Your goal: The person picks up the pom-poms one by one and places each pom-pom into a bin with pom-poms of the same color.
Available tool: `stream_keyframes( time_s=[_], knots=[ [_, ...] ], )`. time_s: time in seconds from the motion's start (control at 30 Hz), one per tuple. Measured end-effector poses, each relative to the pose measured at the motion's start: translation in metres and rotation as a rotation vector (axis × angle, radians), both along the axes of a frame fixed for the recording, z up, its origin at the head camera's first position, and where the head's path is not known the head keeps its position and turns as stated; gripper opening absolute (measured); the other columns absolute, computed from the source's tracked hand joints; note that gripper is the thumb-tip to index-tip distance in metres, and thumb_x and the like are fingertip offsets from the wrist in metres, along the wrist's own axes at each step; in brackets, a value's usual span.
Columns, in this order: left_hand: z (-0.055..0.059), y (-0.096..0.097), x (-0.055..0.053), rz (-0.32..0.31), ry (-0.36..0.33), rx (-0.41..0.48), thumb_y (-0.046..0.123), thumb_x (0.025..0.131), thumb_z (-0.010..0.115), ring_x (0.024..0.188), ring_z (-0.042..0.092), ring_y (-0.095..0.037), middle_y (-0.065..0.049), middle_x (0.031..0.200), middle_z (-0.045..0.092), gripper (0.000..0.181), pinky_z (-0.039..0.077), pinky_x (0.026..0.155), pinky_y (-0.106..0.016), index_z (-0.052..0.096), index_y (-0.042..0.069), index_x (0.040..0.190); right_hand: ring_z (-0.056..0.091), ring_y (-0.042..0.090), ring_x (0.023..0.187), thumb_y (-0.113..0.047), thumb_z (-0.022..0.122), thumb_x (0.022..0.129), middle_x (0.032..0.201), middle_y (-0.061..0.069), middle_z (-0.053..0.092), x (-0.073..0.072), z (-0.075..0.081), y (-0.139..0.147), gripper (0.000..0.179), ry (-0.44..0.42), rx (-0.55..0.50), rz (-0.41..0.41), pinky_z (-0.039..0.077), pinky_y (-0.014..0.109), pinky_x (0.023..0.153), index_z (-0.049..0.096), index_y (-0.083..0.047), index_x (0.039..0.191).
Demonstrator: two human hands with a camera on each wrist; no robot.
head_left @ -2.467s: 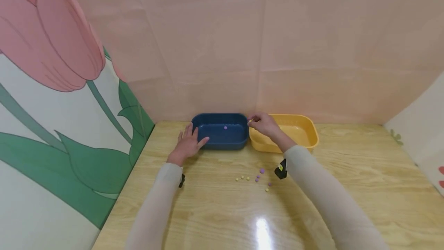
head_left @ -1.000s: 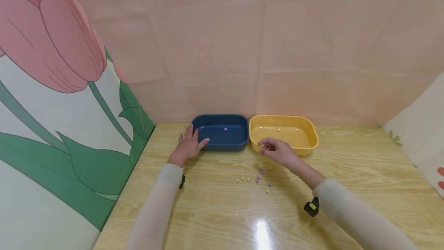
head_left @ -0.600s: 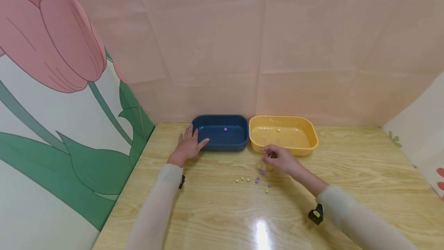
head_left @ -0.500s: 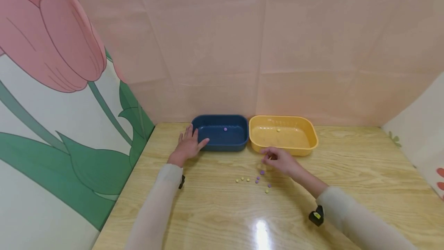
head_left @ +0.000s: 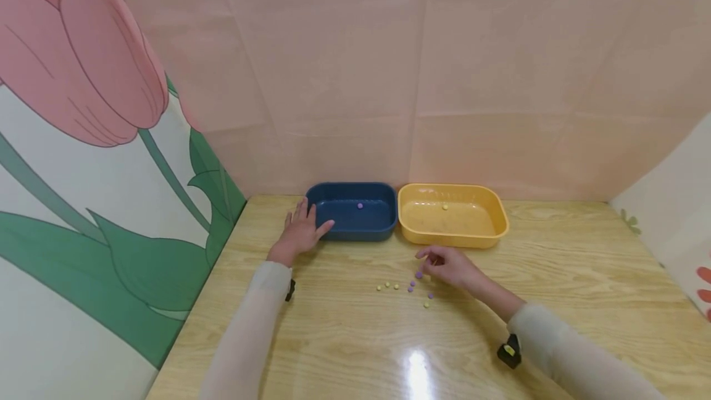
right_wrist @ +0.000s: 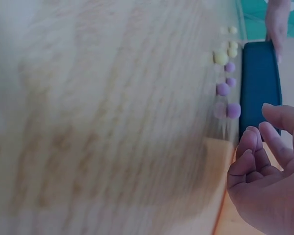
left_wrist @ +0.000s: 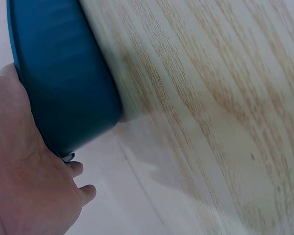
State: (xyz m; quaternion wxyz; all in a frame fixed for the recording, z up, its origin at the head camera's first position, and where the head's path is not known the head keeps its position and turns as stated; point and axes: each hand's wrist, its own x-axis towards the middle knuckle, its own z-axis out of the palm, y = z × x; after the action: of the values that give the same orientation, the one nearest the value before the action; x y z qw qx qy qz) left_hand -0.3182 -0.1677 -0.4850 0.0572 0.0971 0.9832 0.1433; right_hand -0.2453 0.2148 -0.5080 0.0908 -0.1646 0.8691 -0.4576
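My left hand [head_left: 300, 233] rests with spread fingers on the left rim of the blue tray [head_left: 358, 236]. The left wrist view shows the outer wall of this blue tray [left_wrist: 68, 73] beside the hand. Low over the table, in front of the yellow tray [head_left: 452, 241], my right hand [head_left: 449, 266] has its thumb and forefinger apart, right at the larger purple ball [head_left: 419, 275]. In the right wrist view nothing lies between the fingertips [right_wrist: 268, 108]. One purple ball [head_left: 360, 206] sits in the blue tray, one yellow ball [head_left: 445, 207] in the yellow tray.
Several small yellow balls [head_left: 396, 287] and purple balls [head_left: 411, 289] lie loose on the wooden table [head_left: 333, 338]. Both trays stand side by side against the pink backdrop [head_left: 344, 79]. A tulip-printed wall [head_left: 94, 171] bounds the left side.
My right hand has come back from above the trays and down toward the larger purple ball. It held a yellow ball earlier; one now lies in the yellow tray. The left hand stays put.
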Motion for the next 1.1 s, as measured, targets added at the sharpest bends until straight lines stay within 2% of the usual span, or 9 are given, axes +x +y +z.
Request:
stream_keyframes(
  time_s=[0.3,0.6,0.83,1.1],
  knots=[
    [-0.003,-0.002,-0.002,-0.005,-0.003,-0.003,0.072,0.101,0.023,0.156,-0.004,-0.035,-0.019,0.169,-0.008,0.094,0.002,0.123,-0.058,0.013,0.001,0.162,0.057,0.012,0.078,-0.014,0.079,0.088,0.085,0.0,0.066,0.001,-0.01,-0.004,0.022,0.024,0.056,-0.003,0.047,0.022,0.068,0.073,-0.005,0.108],
    [-0.004,-0.003,-0.003,-0.002,-0.006,0.002,0.072,0.101,0.022,0.156,-0.006,-0.034,-0.019,0.169,-0.009,0.094,0.0,0.124,-0.057,0.011,0.001,0.162,0.055,0.01,0.08,-0.012,0.077,0.089,0.085,-0.001,0.064,0.003,-0.009,-0.007,0.016,0.023,0.099,0.036,0.045,0.021,0.07,0.074,-0.008,0.105],
    [-0.002,-0.002,-0.002,-0.002,0.001,0.003,0.071,0.101,0.024,0.156,-0.003,-0.037,-0.021,0.169,-0.007,0.093,0.0,0.125,-0.053,0.014,0.0,0.161,0.054,0.008,0.08,-0.008,0.076,0.089,0.084,-0.003,0.063,0.005,-0.008,-0.009,0.016,0.065,0.136,0.076,0.046,0.022,0.071,0.074,-0.006,0.104],
    [-0.002,-0.001,-0.002,-0.001,0.006,-0.006,0.069,0.102,0.024,0.156,-0.003,-0.038,-0.022,0.168,-0.007,0.092,0.0,0.125,-0.052,0.013,-0.002,0.161,0.056,0.009,0.081,-0.007,0.075,0.088,0.083,-0.006,0.064,0.003,-0.01,-0.01,0.01,0.071,0.182,0.068,0.047,0.024,0.074,0.075,-0.008,0.099]
  ],
)
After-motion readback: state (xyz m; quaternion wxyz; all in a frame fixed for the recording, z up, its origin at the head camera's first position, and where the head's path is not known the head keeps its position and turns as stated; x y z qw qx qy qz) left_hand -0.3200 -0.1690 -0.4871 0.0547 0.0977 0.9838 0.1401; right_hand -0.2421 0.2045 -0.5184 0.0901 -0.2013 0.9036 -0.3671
